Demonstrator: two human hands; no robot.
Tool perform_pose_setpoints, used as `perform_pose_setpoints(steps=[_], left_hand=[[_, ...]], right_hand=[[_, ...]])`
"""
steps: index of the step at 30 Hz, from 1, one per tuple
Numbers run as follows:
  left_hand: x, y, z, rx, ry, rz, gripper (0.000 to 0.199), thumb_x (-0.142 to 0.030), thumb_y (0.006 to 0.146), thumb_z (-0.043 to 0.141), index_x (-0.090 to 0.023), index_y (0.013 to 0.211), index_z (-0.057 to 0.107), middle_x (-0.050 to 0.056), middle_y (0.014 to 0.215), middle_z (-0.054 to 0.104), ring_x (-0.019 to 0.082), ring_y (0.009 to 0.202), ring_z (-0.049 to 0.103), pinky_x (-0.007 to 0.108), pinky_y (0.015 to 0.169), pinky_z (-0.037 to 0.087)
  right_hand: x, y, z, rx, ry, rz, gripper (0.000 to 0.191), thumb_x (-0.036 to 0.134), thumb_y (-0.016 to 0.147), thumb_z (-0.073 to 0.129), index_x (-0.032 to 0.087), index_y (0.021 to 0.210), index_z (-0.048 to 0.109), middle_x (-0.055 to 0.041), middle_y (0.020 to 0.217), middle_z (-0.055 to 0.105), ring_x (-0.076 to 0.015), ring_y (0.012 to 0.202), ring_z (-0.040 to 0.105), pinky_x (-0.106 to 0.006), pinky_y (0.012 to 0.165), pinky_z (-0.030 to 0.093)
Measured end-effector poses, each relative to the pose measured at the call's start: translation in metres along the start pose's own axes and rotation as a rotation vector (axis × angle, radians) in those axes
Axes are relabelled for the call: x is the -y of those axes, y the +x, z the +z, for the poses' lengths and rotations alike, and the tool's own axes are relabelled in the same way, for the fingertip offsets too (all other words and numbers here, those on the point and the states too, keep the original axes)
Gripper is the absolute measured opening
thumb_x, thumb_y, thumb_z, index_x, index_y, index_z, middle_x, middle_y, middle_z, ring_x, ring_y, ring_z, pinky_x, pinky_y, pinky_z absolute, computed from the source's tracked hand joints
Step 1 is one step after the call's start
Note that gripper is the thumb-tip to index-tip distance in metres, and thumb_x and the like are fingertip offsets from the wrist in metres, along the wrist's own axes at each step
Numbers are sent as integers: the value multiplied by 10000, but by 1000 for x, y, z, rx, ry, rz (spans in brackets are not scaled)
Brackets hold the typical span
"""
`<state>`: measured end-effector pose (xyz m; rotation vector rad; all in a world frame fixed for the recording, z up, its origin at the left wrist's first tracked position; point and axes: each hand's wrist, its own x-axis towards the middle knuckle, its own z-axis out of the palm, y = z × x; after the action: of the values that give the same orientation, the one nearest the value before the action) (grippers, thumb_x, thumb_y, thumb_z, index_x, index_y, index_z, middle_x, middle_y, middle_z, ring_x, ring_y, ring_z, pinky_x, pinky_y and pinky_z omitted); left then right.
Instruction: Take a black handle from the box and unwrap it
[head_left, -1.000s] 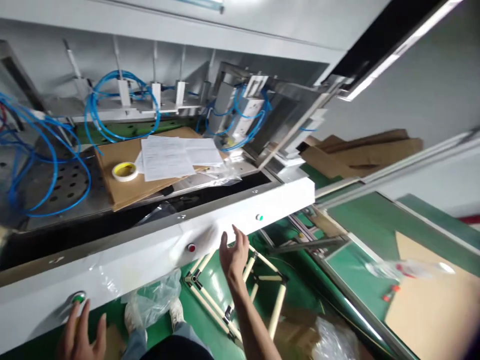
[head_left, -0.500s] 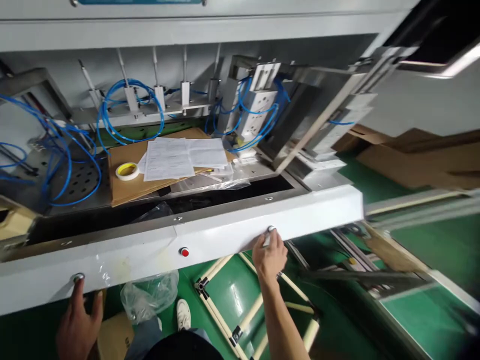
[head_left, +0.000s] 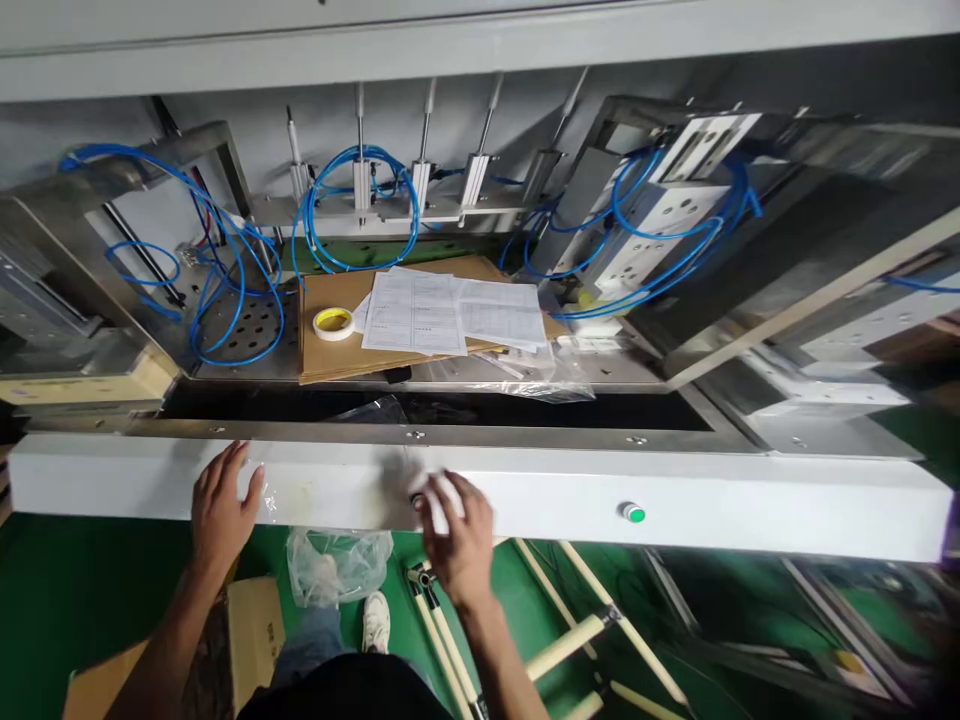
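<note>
My left hand (head_left: 223, 510) rests against the white front panel (head_left: 555, 490) of a machine, fingers apart, with nothing in it. Its fingertips reach close to the panel's top edge. At the middle of the panel, my right hand (head_left: 459, 535) has its fingers spread and curved, slightly blurred, and holds nothing. Those fingertips are at a push button (head_left: 416, 499), mostly hidden; I cannot tell whether they press it. Farther right on the panel, a green push button (head_left: 634, 514) stands uncovered.
Behind the panel, cardboard (head_left: 319, 368) bears printed sheets (head_left: 416, 315) and a tape roll (head_left: 333, 324). Coiled blue tubes (head_left: 416, 215) hang by several cylinders. A dark slot (head_left: 247, 402) runs along the front. Below are a plastic bag (head_left: 341, 565), cartons (head_left: 255, 640) and a pipe frame (head_left: 566, 645).
My right hand has left the right-hand button and moved left to the middle one. The left hand has moved up off the left button onto the panel. The view has shifted left.
</note>
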<state>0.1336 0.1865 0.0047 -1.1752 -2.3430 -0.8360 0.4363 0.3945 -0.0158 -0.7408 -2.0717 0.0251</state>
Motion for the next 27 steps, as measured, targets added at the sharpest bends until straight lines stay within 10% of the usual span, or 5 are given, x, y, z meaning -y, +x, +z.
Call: perform_pose_setpoints(steps=[5, 13, 19, 27], left_hand=[[20, 50, 26, 200, -136, -30, 414, -460, 1058, 509, -210, 1258, 772, 170, 1446, 743, 408, 1431, 614, 621, 1248, 436], [42, 84, 43, 330, -375, -106, 359, -489, 968, 545, -244, 905, 800, 124, 1135, 830, 342, 1244, 710, 541, 1186, 516], [48, 111, 60, 470, -486, -253, 350, -526, 847, 607, -226, 899, 780, 87, 916, 826, 269, 839, 763, 403, 798, 616], [53, 131, 83, 406, -532, -368, 405, -577, 688, 746, -213, 865, 736, 79, 853, 787, 268, 825, 727, 412, 800, 604]], right_hand=[[55, 19, 36, 158, -41, -141, 317, 227, 1042, 620, 234, 1341, 726, -121, 1413, 755, -293, 1437, 601, -507, 1188, 474], [43, -12, 31, 132, -183, -24, 353, 176, 1035, 599, 270, 1352, 722, -93, 1382, 784, -263, 1390, 661, -492, 1162, 516], [56, -23, 35, 104, -235, 38, 302, 164, 1016, 632, 272, 1273, 751, -99, 1400, 776, -270, 1367, 687, -486, 1106, 569], [71, -25, 40, 102, -245, 118, 277, 189, 1028, 638, 273, 1268, 749, -106, 1397, 774, -267, 1383, 687, -488, 1118, 572]])
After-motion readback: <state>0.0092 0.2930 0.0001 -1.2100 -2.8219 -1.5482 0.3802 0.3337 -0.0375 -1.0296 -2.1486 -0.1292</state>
